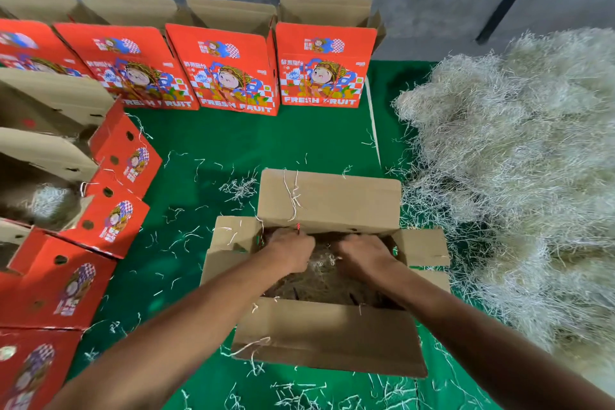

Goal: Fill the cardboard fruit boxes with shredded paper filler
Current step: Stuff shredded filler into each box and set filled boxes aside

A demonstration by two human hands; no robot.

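Inside the open cardboard box (327,336) at the middle of the green mat (299,143), both hands are down among the shredded paper filler (319,280) that already covers the bottom. The left hand (293,251) and the right hand (364,255) sit near each other toward the far wall of the box, knuckles up and fingers curled downward into the strands; whether they are gripping tufts or only pressing them flat cannot be told, since the fingertips are buried. The four flaps stand open, and a few loose strands cling to the far flap. To the right, touching the box's side flap, lies the big pile of pale filler (519,176), the supply for the job. Along the wall stands a row of red printed fruit boxes (223,70), and more red boxes (109,196) line the left side, one showing filler inside. The filler looks very light, springy and tangled: it should come away in loose clumps, shed stray strands as the mat's litter suggests, and puff back up after pressing. A wide two-handed scoop from under a clump would probably carry more than a pinch from the top, and firm downward pressing into the corners would likely be needed to settle it.
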